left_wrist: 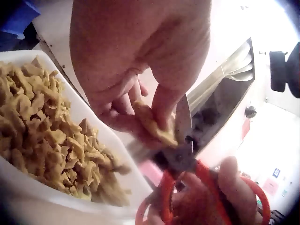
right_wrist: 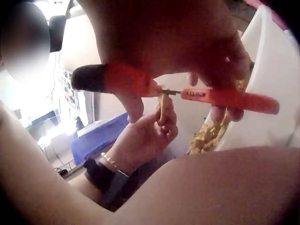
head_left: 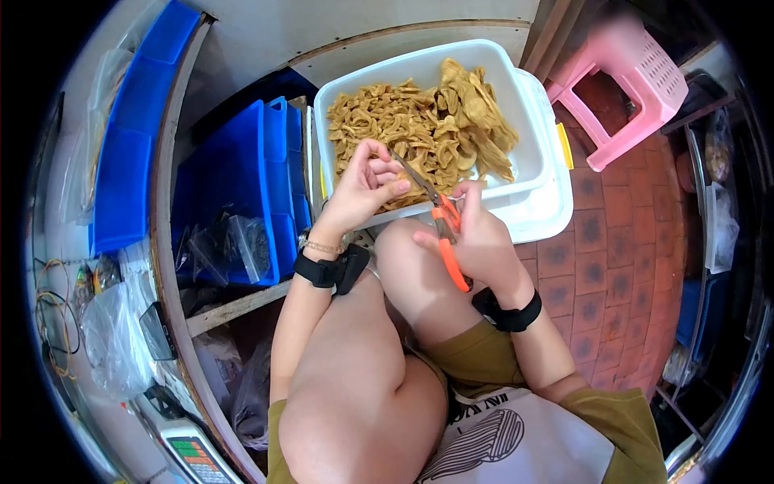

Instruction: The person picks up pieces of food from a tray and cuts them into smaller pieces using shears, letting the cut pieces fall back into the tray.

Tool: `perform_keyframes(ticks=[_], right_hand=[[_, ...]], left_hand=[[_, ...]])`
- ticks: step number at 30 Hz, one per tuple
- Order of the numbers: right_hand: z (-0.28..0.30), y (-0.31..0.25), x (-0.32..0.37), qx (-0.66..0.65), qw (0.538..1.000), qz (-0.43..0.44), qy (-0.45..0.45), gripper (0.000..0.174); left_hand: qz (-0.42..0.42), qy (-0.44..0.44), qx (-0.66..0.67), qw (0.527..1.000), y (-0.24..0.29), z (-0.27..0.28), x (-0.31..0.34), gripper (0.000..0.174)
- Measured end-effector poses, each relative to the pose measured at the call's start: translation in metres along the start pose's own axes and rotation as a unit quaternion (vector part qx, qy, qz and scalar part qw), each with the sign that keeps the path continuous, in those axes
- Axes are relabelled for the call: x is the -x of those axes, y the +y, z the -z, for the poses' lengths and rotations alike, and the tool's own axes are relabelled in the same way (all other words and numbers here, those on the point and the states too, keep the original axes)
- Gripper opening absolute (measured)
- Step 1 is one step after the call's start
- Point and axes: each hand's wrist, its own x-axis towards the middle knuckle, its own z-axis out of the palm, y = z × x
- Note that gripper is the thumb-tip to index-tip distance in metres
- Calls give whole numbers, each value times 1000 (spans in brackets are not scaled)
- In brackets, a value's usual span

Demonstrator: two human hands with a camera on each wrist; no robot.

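the left grip [head_left: 363, 185] pinches a small tan strip [left_wrist: 153, 125] between thumb and fingertips, with the other fingers curled in behind it. the right grip [head_left: 477, 240] is closed round the orange handles of a pair of scissors [head_left: 439, 214], fingers through the loops. the scissors point up and away from the right grip toward the left grip. their blades stand apart with the tan strip between them, close to the pivot. in the left wrist view one blade stands upright just beside the left thumb. in the right wrist view the tan strip hangs down from the left fingertips, right at the metal of the scissors.

both grips are held above a bare knee [head_left: 411, 258], just on the near side of a white tub [head_left: 534, 157]. beyond the grips the white tub holds a heap of food [head_left: 419, 121] in the same tan colour, and it sits on a flat white lid [head_left: 552, 206]. to the left of the left grip stand blue bins [head_left: 242, 177]. beyond the right grip and off to its right is a pink stool [head_left: 625, 77] on the tile floor [head_left: 613, 258]. each wrist behind the grips wears a black band [head_left: 330, 270], and the left wrist also wears a thin bracelet [head_left: 322, 245].
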Motion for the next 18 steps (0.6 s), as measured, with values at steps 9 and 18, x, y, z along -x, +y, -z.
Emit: perform_keyframes(ticks=[9, 18], right_hand=[[0, 0, -4, -3, 1000, -28, 4, 71], [-6, 14, -7, -69, 997, -15, 41, 65]], left_hand=[[-19, 10, -24, 999, -5, 0, -3, 38], [-54, 145, -61, 986, -10, 5, -6, 35]])
